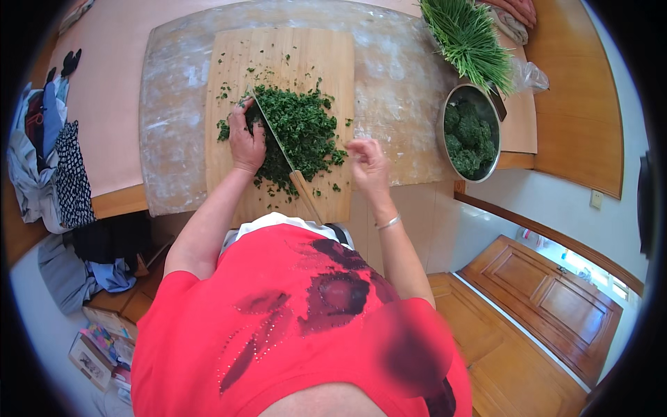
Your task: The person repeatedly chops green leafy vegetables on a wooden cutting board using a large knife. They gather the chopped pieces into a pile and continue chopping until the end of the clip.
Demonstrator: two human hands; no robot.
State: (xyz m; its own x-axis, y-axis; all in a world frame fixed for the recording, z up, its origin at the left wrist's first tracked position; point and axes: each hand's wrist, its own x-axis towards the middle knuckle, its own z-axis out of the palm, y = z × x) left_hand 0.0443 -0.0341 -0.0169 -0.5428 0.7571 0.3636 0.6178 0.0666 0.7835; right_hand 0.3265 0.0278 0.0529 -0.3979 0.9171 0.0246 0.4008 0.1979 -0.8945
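A heap of finely chopped dark leafy greens (305, 122) lies on a wooden cutting board (328, 57). Slanting across the heap is a kitchen knife (304, 190), its wooden handle towards me and its blade seen nearly edge-on. My left hand (247, 143) is cupped at the blade's left side, fingertips close to the tip, with bits of green on them. Whether it grips the blade or only rests against it is unclear. My right hand (371, 166) hovers off the board's right edge, slightly blurred, fingers curled with nothing visible in them.
A floury wooden work board (174, 120) lies under the cutting board. At right stand a metal bowl (444, 140) of dark green clumps and a bunch of long green stalks (466, 41), with a plastic bag (531, 75) beside them. Clothes (47, 130) are piled at left.
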